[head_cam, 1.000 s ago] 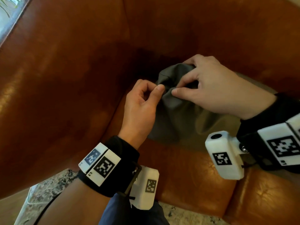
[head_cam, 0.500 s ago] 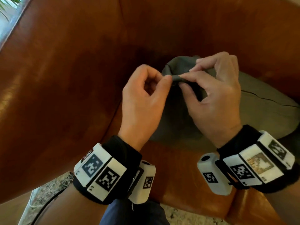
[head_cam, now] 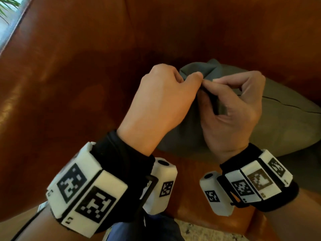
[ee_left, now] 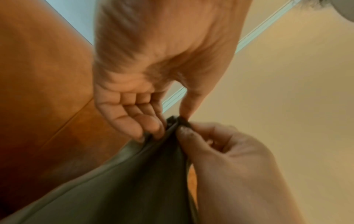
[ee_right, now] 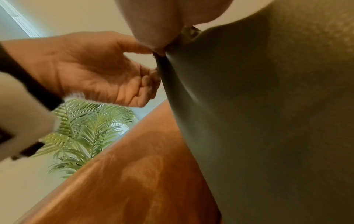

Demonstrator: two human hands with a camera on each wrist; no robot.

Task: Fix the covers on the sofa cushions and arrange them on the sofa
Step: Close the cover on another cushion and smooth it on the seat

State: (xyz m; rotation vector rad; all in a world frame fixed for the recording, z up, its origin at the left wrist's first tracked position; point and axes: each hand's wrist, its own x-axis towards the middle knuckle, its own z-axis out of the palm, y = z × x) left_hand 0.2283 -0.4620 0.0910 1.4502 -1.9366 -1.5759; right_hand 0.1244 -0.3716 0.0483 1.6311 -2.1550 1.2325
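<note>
A grey-green cushion lies in the corner of the brown leather sofa. Its near corner is raised. My left hand pinches that corner of the cover between thumb and fingers. My right hand pinches the same corner from the right, fingertips almost touching the left thumb. The left wrist view shows the left hand pinching a dark bunched tip of the cover, with the right hand's fingers against it. In the right wrist view the cover hangs taut below the pinch.
The sofa's backrest and armrest close in the cushion behind and on the left. A palm plant stands beyond the armrest by a window. A patterned rug shows below the seat's front edge.
My right hand swung from reaching over the cushion to pinching its corner from below-right. Both hands came together at the corner and lifted it slightly.
</note>
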